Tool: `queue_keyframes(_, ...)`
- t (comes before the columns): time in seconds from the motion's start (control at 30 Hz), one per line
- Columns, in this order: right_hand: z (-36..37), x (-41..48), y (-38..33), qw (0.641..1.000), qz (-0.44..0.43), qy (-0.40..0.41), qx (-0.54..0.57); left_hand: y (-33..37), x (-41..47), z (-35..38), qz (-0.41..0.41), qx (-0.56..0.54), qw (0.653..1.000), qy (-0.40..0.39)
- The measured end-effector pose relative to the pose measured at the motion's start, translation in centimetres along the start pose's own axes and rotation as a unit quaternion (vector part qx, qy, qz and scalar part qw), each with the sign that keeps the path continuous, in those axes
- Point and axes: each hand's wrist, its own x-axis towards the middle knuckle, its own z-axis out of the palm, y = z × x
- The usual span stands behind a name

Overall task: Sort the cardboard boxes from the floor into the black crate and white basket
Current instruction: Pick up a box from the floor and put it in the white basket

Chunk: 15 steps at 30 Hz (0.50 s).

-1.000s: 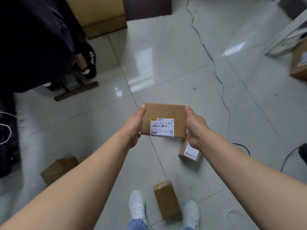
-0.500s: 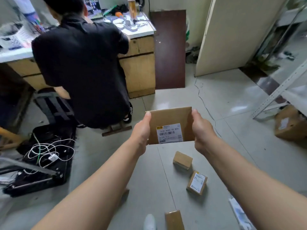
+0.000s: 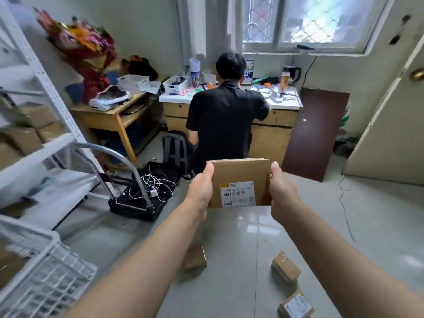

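Observation:
A flat cardboard box (image 3: 240, 173) with a white barcode label is held up at chest height in front of me. My left hand (image 3: 200, 191) grips its left edge and my right hand (image 3: 281, 193) grips its right edge. Three smaller cardboard boxes lie on the tiled floor below: one (image 3: 194, 260) under my left forearm, one (image 3: 285, 269) to the right, and a labelled one (image 3: 296, 306) at the bottom edge. A white basket (image 3: 46, 276) stands at the lower left. A black crate (image 3: 137, 203) with loose cables in it sits on the floor ahead left.
A person in black (image 3: 227, 120) sits with their back to me at a wooden desk (image 3: 270, 125) straight ahead. White metal shelving (image 3: 34, 125) with boxes lines the left. A trolley handle (image 3: 119, 157) arches over the crate. An open door (image 3: 390, 125) stands at right.
My view has swung up from the floor to the room. Both hands have kept hold of the labelled box and raised it with the view; the shelving and white basket have come into sight.

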Motion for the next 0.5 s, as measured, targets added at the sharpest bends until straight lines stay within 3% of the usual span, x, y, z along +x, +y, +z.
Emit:
queue_keyframes(0.3, 13.3, -10.5, -0.7, 0.990, -0.046, -0.122, -0.047, 3.2, -6.4, -15.6, 0.064, -0.090, 0.986, 0.124)
queue_keyframes(0.5, 25.7, -18.3, 3.3, 0.972, -0.043, -0.216, -0.078, 2.3, -11.1, -30.1, 0.078, -0.110, 0.964, 0.229)
